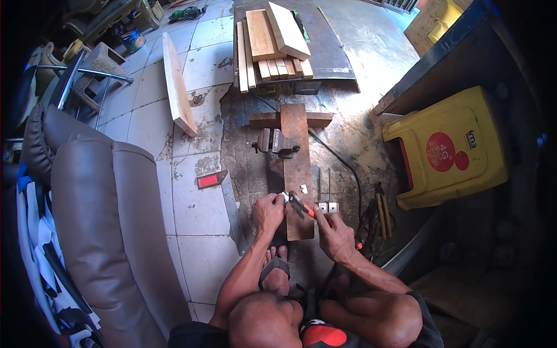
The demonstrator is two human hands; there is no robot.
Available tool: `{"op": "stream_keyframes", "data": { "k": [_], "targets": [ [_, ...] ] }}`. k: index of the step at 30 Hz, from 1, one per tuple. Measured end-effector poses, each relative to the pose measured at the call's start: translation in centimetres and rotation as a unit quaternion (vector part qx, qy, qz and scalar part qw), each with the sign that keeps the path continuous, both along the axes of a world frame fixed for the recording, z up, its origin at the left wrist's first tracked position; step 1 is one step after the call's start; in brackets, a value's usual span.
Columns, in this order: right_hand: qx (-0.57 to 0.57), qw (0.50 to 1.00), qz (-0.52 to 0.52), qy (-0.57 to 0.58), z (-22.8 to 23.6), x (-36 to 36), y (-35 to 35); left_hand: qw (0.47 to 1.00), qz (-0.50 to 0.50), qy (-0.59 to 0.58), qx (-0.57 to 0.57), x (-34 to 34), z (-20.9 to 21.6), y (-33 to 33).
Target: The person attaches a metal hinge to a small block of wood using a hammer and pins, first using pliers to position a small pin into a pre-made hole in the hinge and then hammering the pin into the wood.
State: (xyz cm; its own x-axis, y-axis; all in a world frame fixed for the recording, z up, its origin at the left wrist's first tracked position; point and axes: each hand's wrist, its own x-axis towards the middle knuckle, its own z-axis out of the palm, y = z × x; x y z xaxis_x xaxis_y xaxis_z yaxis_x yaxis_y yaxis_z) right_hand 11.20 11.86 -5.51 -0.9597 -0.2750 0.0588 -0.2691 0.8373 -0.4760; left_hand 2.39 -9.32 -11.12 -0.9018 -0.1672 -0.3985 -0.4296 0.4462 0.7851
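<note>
The fingers of our left hand (pixel 269 214) pinch a small white piece (pixel 285 197) by the left edge of a wooden plank (pixel 297 169); those of our right hand (pixel 337 234) curl around orange-handled pliers (pixel 310 212), their head just beside the piece. Farther along stands a metal vise (pixel 281 144); beyond, we see stacked boards (pixel 261 36).

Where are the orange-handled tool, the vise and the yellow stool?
Tool (pixel 300 204): head view, on its dark metal end.
Vise (pixel 282 142): head view, on its right grey block.
Yellow stool (pixel 442 152): head view, on its larger round red sticker.
</note>
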Motion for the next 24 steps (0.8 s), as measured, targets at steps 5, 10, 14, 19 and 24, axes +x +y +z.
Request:
{"op": "stream_keyframes", "data": {
  "k": [5,10,14,19,24],
  "targets": [
    [0.015,1.0,-0.007,-0.022,-0.9,-0.1,-0.6,0.997,0.014,0.043,-0.055,0.0,-0.8,0.2],
    [0.012,0.999,-0.014,-0.037,-1.0,-0.5,-0.6,0.998,0.028,0.041,-0.044,0.1,-0.7,0.5],
    [-0.006,1.0,-0.012,-0.016,-0.6,-0.4,-0.3,0.997,0.022,0.055,-0.05,0.2,-0.5,0.6],
    [-0.008,1.0,-0.003,-0.002,-0.2,-0.5,-0.2,0.996,0.019,0.071,-0.055,0.4,-0.8,0.5],
    [-0.007,1.0,-0.001,0.015,-0.6,-0.7,-0.5,0.998,0.02,0.049,-0.025,0.6,-1.4,0.2]
  ]
}}
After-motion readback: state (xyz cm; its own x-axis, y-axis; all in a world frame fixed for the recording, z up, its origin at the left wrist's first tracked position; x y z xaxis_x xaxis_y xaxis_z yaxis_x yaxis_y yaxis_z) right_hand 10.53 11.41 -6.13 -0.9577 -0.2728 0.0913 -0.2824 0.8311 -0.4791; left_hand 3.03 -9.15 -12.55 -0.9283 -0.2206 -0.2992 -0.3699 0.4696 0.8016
